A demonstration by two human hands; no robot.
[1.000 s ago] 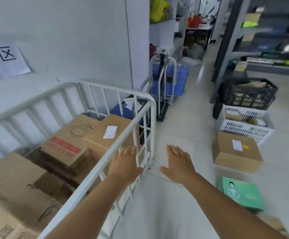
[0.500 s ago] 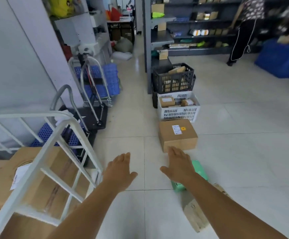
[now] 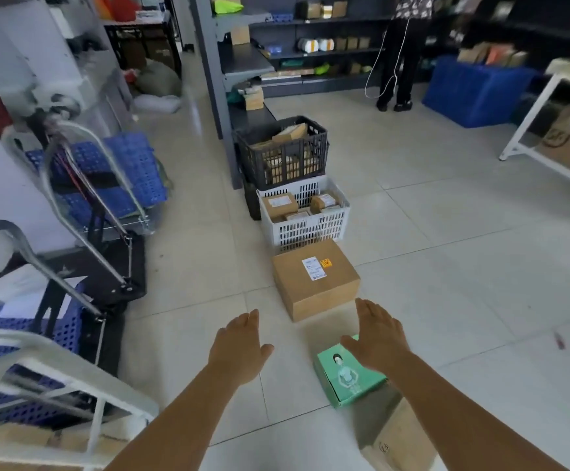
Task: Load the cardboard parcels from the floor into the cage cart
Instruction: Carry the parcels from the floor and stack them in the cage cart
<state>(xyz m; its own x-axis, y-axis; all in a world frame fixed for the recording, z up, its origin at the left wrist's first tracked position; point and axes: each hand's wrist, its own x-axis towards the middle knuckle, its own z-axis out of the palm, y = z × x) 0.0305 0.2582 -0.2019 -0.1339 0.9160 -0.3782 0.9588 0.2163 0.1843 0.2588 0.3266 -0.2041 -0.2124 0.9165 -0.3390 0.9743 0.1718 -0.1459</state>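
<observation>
Both the left hand (image 3: 239, 348) and the right hand (image 3: 378, 338) reach out with fingers straight, holding nothing. A brown cardboard parcel (image 3: 316, 280) sits on the floor (image 3: 446, 283) just beyond them, a green box (image 3: 348, 375) under the right hand. Behind, a white basket (image 3: 305, 226) and a black crate (image 3: 282, 154) hold small parcels; the cage cart (image 3: 56, 372) rail stands at left.

Under the right forearm, a brown cardboard parcel (image 3: 399, 440) is partly covered by the arm and cut off by the bottom edge. The right hand (image 3: 377, 334) hides the near top corner of the green box (image 3: 346, 375). Left of the left hand (image 3: 239, 345), the white cage cart (image 3: 73, 372) shows only a blurred corner rail; the rest runs out of frame. Far beyond both hands, a person (image 3: 400, 49) is cut off above the chest. The label print on the parcel (image 3: 316, 278) ahead of the fingertips is too small to read.
</observation>
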